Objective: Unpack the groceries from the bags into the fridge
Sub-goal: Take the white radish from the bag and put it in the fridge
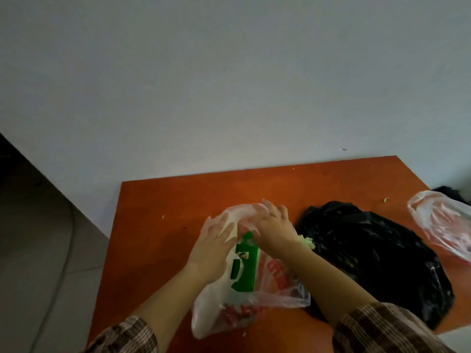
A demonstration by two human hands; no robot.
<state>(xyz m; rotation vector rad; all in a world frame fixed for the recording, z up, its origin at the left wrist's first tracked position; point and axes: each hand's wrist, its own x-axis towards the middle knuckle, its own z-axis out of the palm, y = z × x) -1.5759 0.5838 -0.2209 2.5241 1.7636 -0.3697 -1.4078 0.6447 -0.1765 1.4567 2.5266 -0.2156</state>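
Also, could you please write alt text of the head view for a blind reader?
A person's left hand and right hand work at the mouth of a translucent plastic bag with red print, which holds a green package, on an orange table. A black plastic bag lies to the right, and a second translucent bag at the table's right edge.

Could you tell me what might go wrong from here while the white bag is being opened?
1. The left hand and right hand work at the mouth of the thin white bag over the green pack. A handle loop lies across the pack and could snag it, or the film could tear.
2. The clear bag lies at the right edge of the table and might slide off if bumped.
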